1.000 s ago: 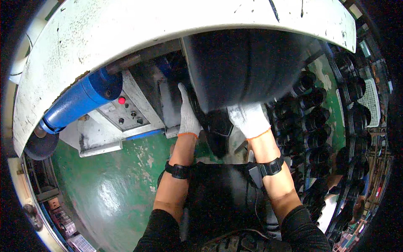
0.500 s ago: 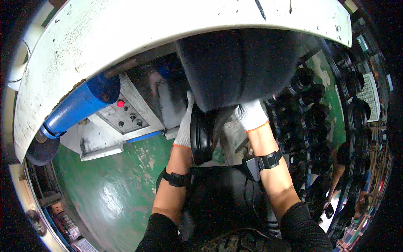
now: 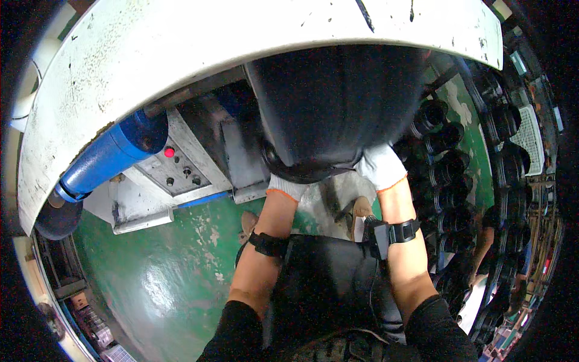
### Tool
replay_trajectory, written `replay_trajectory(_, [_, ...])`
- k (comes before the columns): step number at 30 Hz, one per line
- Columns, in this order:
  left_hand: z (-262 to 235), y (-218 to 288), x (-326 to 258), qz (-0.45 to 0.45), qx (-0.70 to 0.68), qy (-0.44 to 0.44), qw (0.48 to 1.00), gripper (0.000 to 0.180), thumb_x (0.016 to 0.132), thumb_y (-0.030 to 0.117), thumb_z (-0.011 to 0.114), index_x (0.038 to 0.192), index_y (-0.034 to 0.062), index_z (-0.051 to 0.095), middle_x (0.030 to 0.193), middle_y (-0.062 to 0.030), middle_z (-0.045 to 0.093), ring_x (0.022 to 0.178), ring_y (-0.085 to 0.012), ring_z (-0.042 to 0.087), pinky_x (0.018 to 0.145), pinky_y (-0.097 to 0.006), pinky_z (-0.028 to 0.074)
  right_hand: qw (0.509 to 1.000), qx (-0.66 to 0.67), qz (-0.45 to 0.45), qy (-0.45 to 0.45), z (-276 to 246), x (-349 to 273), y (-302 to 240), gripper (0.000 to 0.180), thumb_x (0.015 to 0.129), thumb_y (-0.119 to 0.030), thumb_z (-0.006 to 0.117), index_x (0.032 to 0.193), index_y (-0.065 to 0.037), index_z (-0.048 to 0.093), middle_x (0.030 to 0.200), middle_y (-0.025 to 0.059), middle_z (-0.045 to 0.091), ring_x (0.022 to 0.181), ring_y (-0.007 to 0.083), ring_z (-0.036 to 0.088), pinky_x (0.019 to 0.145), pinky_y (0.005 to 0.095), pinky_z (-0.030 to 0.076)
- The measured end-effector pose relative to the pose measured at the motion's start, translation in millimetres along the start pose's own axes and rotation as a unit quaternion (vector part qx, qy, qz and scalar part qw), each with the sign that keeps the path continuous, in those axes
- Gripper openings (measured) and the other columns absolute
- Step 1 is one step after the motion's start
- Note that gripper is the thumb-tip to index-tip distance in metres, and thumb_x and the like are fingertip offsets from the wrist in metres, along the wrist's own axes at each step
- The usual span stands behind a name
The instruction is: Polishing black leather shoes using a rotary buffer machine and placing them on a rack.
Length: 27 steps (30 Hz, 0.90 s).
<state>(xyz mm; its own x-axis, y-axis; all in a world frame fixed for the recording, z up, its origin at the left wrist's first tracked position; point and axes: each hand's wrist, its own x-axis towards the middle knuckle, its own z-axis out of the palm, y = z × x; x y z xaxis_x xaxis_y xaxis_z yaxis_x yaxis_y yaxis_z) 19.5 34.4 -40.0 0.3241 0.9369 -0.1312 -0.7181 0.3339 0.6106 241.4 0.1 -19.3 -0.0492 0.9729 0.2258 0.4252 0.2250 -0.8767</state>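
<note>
Both of my hands wear white knit gloves with orange cuffs. My left hand [image 3: 284, 185] is closed on the lower left edge of a black round rim-like part [image 3: 307, 175], its fingers hidden beneath it. On the right, my right hand [image 3: 382, 167] grips the part's other side, with its fingertips out of sight. The part lies up against the underside of a wide dark drum or belt [image 3: 344, 102], which looks blurred. A white curved hood [image 3: 259, 27] covers the top of the drum.
Left of the drum are a blue cylinder [image 3: 114, 151] and a grey control panel [image 3: 184, 172] with a red button [image 3: 169, 152] and dark knobs. Several black rim-like parts [image 3: 449, 160] are stacked in rows at the right. A white plastic basket [image 3: 528, 142] stands beyond them.
The black part has turned from standing upright between my hands to lying crosswise under the drum. My left hand has moved down and right beneath it; my right hand has shifted slightly right.
</note>
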Motion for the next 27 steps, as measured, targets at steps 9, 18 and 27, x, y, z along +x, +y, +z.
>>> replay_trajectory(9, [11.5, 62.9, -11.0, 0.110, -0.004, 0.099, 0.989, 0.061, 0.097, 0.054, 0.037, 0.139, 0.0115, 0.045, 0.140, -0.0084, 0.050, 0.126, -0.0324, 0.046, 0.109, -0.047, 0.036, 0.906, -0.416, -0.076, -0.002, 48.5, 17.1, -119.4, 0.044, 0.088, -0.021, 0.058, 0.125, 0.001, 0.056, 0.133, 0.0223, 0.052, 0.122, 0.0374, 0.050, 0.101, 0.0440, 0.044])
replay_trajectory(18, [28.8, 87.6, -10.4, 0.118, -0.135, 0.144, 0.973, 0.060, 0.097, 0.055, 0.038, 0.140, 0.0145, 0.046, 0.138, -0.0059, 0.051, 0.125, -0.0280, 0.049, 0.107, -0.044, 0.039, 0.912, -0.377, -0.121, 0.105, 92.8, 30.6, -120.9, 0.055, 0.087, -0.024, 0.056, 0.137, -0.004, 0.046, 0.142, 0.0252, 0.041, 0.132, 0.0426, 0.037, 0.111, 0.0509, 0.028])
replay_trajectory(27, [78.4, 25.4, 2.6, -0.063, -0.199, 0.187, 0.960, 0.057, 0.098, 0.053, 0.037, 0.139, 0.0141, 0.045, 0.140, -0.0061, 0.050, 0.124, -0.0286, 0.049, 0.103, -0.043, 0.043, 0.876, -0.444, -0.122, 0.146, 25.0, 35.7, -122.1, 0.042, 0.086, -0.019, 0.051, 0.127, -0.008, 0.055, 0.118, 0.0170, 0.047, 0.111, 0.0346, 0.045, 0.109, 0.0547, 0.032])
